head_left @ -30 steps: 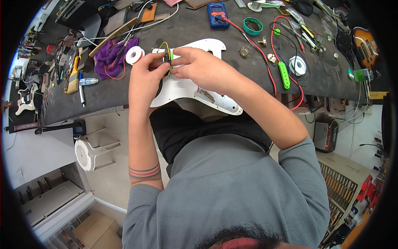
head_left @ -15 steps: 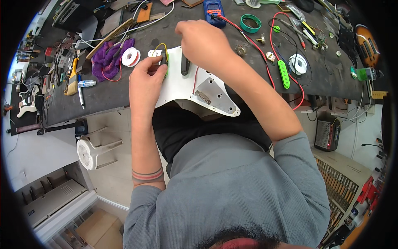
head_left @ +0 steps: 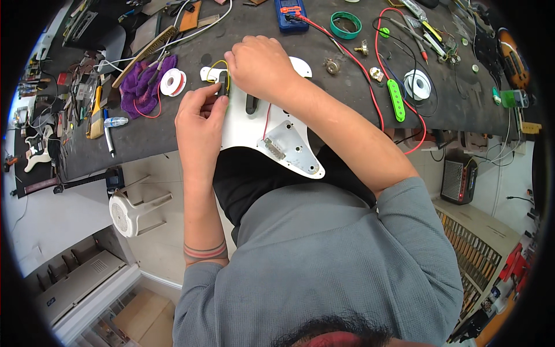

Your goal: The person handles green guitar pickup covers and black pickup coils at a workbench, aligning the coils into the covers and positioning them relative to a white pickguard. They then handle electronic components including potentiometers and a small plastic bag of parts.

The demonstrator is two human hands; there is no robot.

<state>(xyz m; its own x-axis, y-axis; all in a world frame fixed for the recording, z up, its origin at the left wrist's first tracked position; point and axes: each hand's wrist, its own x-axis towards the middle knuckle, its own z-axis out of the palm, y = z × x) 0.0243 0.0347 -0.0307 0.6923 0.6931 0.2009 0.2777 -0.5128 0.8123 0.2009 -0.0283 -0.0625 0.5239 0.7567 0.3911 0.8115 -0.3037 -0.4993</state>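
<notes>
A white guitar pickguard (head_left: pixel 238 130) lies on the near edge of the bench and juts over my lap, with a metal plate and a slide switch (head_left: pixel 274 148) at its near end. My left hand (head_left: pixel 199 118) is closed at its left edge, thumb and fingers around a dark guitar pickup (head_left: pixel 224 84). A yellow wire (head_left: pixel 218 62) loops up from that pickup. My right hand (head_left: pixel 261 65) is closed above the pickguard's far part, close to the wire; what its fingertips hold is hidden. Beside it sits another black pickup (head_left: pixel 251 104), and a red wire (head_left: pixel 267 121) runs toward the switch.
A spool of red wire (head_left: pixel 173 82) and a purple cloth (head_left: pixel 137 87) lie left. To the right are a blue multimeter (head_left: pixel 291 14), green tape roll (head_left: pixel 346 25), potentiometer (head_left: pixel 331 66), lime pickup cover (head_left: pixel 396 100) and white spool (head_left: pixel 417 85). A white stool (head_left: pixel 122 214) stands below.
My right hand has come down and left, nearer my left hand. The pickguard has turned slightly and its near end has shifted toward me and left.
</notes>
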